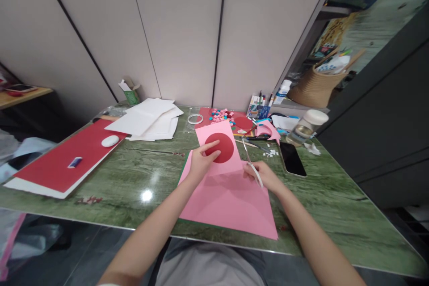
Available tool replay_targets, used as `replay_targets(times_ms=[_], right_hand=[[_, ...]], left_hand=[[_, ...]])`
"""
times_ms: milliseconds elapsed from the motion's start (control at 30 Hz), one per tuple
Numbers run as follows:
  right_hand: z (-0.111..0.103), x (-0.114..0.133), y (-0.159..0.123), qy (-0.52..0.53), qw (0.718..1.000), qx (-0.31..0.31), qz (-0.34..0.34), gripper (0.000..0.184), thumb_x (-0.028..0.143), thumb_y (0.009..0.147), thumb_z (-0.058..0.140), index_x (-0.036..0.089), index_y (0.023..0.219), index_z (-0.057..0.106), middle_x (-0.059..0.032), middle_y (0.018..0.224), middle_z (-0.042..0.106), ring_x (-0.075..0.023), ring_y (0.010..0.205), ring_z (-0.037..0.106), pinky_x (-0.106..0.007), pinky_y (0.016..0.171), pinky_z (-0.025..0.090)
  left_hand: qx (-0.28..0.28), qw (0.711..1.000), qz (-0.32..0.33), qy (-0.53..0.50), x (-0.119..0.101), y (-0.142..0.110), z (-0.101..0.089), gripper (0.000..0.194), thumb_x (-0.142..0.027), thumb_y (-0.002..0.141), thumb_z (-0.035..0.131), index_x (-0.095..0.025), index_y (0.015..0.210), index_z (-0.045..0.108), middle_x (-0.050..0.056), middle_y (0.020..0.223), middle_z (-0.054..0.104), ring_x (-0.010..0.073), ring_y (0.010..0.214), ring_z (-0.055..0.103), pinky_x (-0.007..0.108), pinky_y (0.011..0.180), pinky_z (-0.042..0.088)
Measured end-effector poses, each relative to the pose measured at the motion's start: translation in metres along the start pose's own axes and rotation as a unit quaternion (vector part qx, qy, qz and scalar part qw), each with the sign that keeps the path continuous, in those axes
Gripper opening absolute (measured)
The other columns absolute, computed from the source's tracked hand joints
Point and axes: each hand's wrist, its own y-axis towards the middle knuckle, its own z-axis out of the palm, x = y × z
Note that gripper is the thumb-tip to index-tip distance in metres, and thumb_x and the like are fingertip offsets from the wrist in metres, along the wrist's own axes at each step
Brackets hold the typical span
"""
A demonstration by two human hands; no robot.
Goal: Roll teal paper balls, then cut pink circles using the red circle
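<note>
My left hand [203, 158] pinches a pink sheet of paper [205, 130] together with the red paper circle [226, 148] lying on it. The thumb and index finger rest on the circle; the other fingers are partly hidden. That sheet is tilted up above a larger pink sheet [228, 205], on which its shadow falls. In my right hand [261, 174] is a pair of scissors [256, 174] with white handles, fingers closed around them. The blades point away from me beside the pink sheet's right edge; whether they touch the paper I cannot tell.
White sheets [147, 116] and a red sheet [67, 156] lie on the left, a white oval object [110, 141] on top. Behind are colourful small pieces [223, 116] and a marker box [258, 108]. A phone [292, 159] and a clear bottle [306, 127] stand right.
</note>
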Motion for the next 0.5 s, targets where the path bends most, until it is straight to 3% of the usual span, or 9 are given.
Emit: replay_targets(times_ms=[200,500], right_hand=[[-0.0007,0.0029,-0.0034,-0.049,0.997,0.022,-0.056,0.055,0.051,0.083,0.035,0.012,0.057,0.064,-0.0006,0.046,0.048,-0.0102,0.047,0.045,-0.022,0.050,0.033],[-0.0008,0.0070,-0.0074,-0.069,0.995,0.052,-0.050,0.052,0.051,0.083,0.037,0.012,0.057,0.061,0.0009,0.046,0.047,-0.0092,0.045,0.041,-0.022,0.048,0.031]], left_hand=[[0.003,1.000,0.012,0.003,0.0002,0.0013,-0.0004,0.036,-0.025,0.066,0.063,-0.018,0.101,0.063,0.007,0.108,0.062,0.0211,0.101,0.056,0.033,0.089,0.043],[0.008,1.000,0.015,0.006,0.0003,0.0014,-0.0004,0.036,-0.022,0.067,0.062,-0.018,0.103,0.063,0.006,0.111,0.061,0.0212,0.105,0.054,0.034,0.092,0.041]])
